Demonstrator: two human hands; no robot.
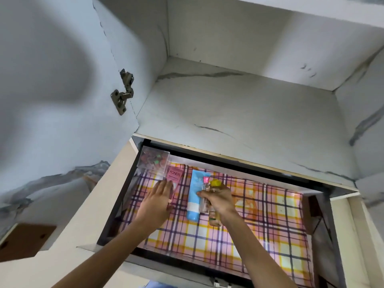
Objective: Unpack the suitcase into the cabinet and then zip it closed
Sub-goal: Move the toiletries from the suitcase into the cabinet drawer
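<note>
An open cabinet drawer (320, 206) lined with pink, yellow and purple plaid paper fills the lower middle. My left hand (156, 199) lies flat with straight fingers against a pink Pond's box (174, 179) in the drawer's left part. A blue tube (194, 198) lies in the middle. My right hand (218, 199) grips a clear bottle with a yellow cap (215, 183) together with a small bottle with a pink cap (206, 180), just right of the blue tube. The suitcase is out of view.
A clear plastic box (154, 161) of small reddish items sits in the drawer's far left corner. Above the drawer is a marble-pattern cabinet shelf (239, 113). The cabinet door (54, 100) stands open at left on a metal hinge (122, 92).
</note>
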